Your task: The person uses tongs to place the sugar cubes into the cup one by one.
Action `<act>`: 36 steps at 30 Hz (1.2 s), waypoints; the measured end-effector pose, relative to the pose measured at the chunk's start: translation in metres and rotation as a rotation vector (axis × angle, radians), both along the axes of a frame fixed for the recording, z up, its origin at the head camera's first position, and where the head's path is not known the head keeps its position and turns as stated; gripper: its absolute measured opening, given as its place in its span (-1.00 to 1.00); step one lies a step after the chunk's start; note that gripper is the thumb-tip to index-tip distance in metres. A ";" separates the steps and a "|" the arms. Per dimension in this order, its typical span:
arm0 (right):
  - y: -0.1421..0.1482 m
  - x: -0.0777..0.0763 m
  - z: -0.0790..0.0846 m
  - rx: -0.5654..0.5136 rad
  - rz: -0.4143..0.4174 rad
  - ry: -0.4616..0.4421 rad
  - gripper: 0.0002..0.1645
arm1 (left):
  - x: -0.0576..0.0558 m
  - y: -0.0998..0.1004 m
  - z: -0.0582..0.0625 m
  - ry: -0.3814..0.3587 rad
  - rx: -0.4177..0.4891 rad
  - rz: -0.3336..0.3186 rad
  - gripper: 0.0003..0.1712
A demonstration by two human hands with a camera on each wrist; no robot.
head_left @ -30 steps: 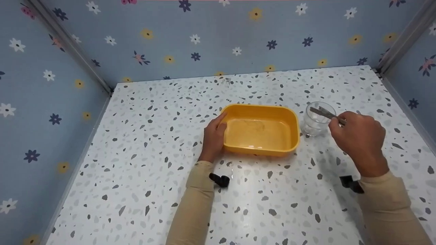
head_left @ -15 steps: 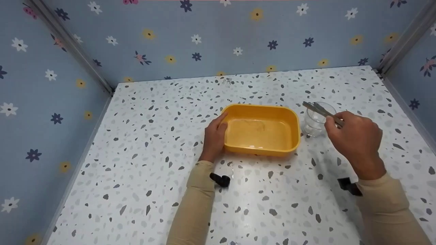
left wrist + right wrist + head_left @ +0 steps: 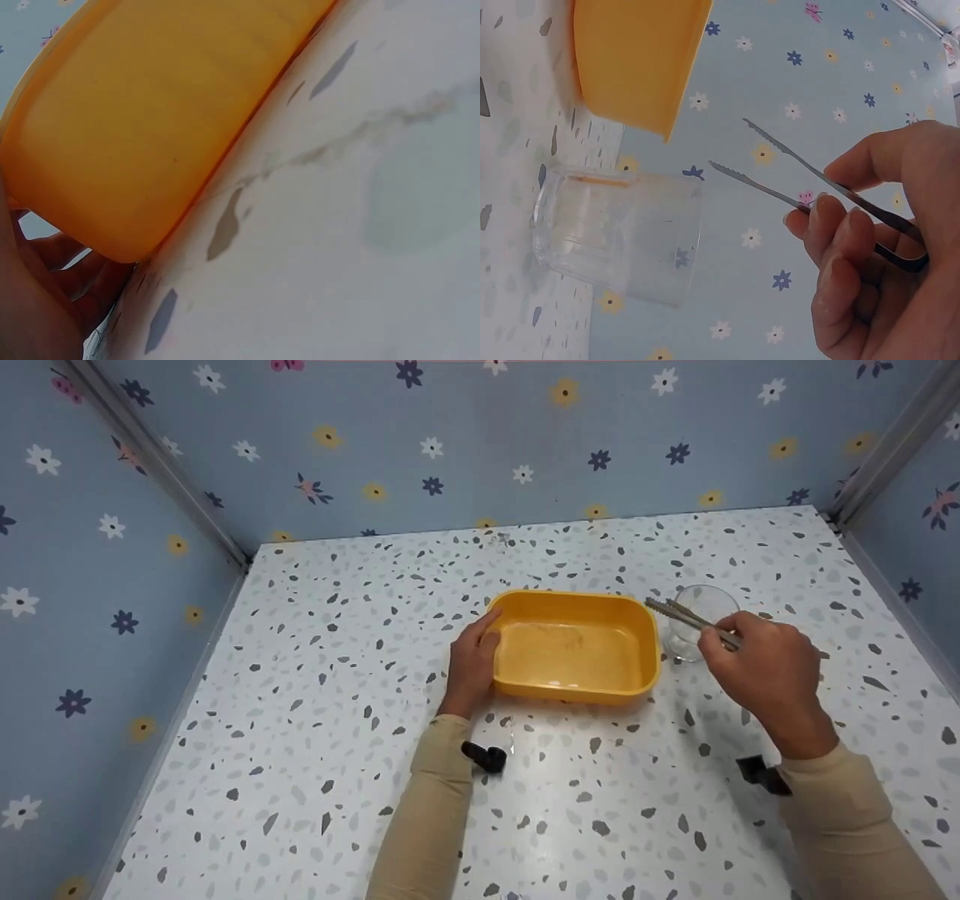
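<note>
A yellow rectangular plastic tub (image 3: 574, 690) stands on the speckled table. My left hand (image 3: 470, 660) holds the tub's left end, thumb at the rim; in the left wrist view its fingers (image 3: 56, 251) curl behind the tub's wall. Just right of the tub is a clear drinking glass (image 3: 681, 649), upright. My right hand (image 3: 772, 671) pinches metal tweezers (image 3: 679, 615) with serrated tips, their two arms spread apart and nothing between them. From above, the tweezers overlap the glass and their tips point at the tub's right rim; the right wrist view shows them above the glass's mouth (image 3: 686, 247).
Blue flowered panels (image 3: 450, 465) rise behind the table (image 3: 300, 697) and on both sides. A black camera mount (image 3: 487, 757) sits on the left wrist, and another mount (image 3: 763, 776) on the right wrist.
My right hand has moved left with the tweezers, bringing their tips from over the glass to beside the tub's right rim. My left hand, the tub and the glass have stayed put.
</note>
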State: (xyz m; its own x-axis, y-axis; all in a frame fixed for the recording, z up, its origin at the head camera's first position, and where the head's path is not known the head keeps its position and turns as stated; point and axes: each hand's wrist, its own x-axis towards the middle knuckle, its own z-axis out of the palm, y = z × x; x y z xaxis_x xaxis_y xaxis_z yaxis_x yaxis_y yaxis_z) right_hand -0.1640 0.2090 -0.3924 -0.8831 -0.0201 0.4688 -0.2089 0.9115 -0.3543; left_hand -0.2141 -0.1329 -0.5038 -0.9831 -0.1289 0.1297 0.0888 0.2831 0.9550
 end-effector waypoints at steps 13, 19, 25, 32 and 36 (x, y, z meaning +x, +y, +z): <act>-0.004 0.001 -0.007 0.036 0.066 -0.074 -0.69 | 0.000 0.000 0.002 -0.005 -0.011 0.001 -0.51; -0.005 0.002 -0.012 0.047 0.090 -0.067 -0.72 | -0.001 0.000 0.002 -0.001 -0.028 -0.003 -0.51; -0.003 0.001 -0.012 0.048 0.107 -0.098 -0.71 | -0.001 0.000 0.001 -0.005 -0.018 -0.003 -0.50; 0.001 0.000 -0.011 0.055 0.124 -0.139 -0.72 | -0.002 0.000 0.000 0.003 -0.006 0.000 -0.52; 0.003 -0.001 -0.009 0.065 0.123 -0.212 -0.70 | -0.001 -0.001 -0.001 -0.001 0.005 0.004 -0.52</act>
